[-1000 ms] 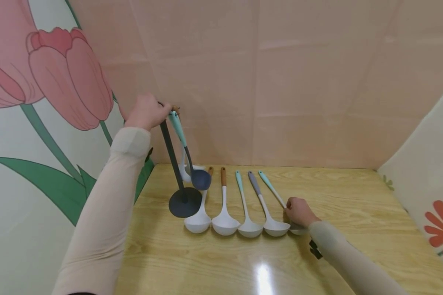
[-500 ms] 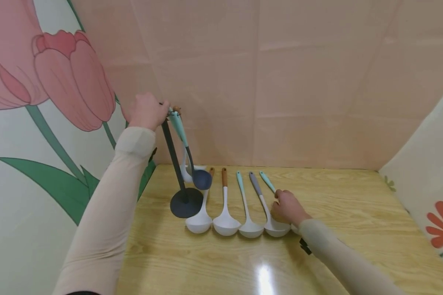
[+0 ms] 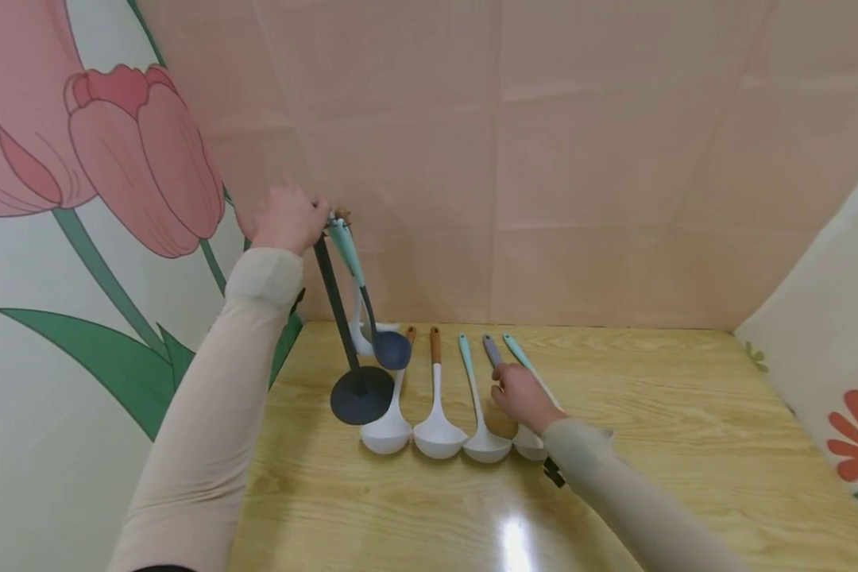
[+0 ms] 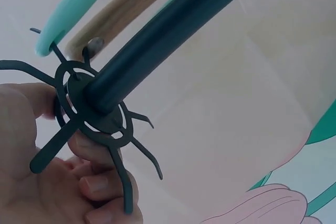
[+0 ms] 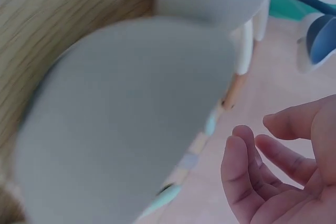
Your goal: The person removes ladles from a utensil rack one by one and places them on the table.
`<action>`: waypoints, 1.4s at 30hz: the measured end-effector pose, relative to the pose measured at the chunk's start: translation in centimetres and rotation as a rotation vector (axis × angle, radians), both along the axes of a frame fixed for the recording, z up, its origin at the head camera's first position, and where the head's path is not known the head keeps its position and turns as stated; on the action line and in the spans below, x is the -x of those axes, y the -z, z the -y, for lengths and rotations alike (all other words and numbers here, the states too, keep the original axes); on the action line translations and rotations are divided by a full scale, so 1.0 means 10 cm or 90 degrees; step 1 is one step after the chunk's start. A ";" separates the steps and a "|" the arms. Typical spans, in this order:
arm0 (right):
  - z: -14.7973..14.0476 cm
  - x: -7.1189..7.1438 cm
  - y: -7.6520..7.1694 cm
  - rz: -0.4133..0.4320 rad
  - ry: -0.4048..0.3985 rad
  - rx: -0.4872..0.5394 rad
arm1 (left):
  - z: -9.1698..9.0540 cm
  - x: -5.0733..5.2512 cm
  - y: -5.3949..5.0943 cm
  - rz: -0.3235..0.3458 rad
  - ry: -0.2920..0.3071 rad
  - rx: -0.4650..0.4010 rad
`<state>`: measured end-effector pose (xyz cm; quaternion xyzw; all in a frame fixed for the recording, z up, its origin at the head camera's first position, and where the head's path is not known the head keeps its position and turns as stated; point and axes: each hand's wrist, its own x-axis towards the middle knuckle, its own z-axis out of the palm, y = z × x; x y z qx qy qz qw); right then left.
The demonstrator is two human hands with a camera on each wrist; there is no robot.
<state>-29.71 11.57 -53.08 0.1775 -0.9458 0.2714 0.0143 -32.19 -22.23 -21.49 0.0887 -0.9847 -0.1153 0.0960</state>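
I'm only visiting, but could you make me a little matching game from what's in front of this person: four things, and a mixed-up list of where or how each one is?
Things:
1. Stand
2. Blue-bowled ladle
3. Purple-handled ladle
4. Tulip picture

Places and states:
A. Lies between two turquoise-handled ladles
B. Pink, at the left side of the head view
C. Hangs by its turquoise handle
D. Dark, with a round foot

Pairs: 1-D, 2-C, 3-A, 4-B
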 end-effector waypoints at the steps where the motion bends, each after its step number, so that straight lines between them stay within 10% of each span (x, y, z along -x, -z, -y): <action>1: 0.04 0.00 -0.01 -0.007 -0.001 0.004 | 0.00 0.01 0.01 0.001 0.005 -0.005; 13: 0.53 0.01 -0.24 -0.031 -0.039 0.035 | -0.01 0.04 0.04 0.041 0.037 0.020; 22: 0.83 0.03 -0.35 0.000 -0.073 0.092 | 0.00 0.07 0.01 0.104 0.119 0.167; 42: 1.38 -0.03 -0.55 0.022 -0.130 0.149 | 0.04 0.04 -0.04 0.140 0.126 0.088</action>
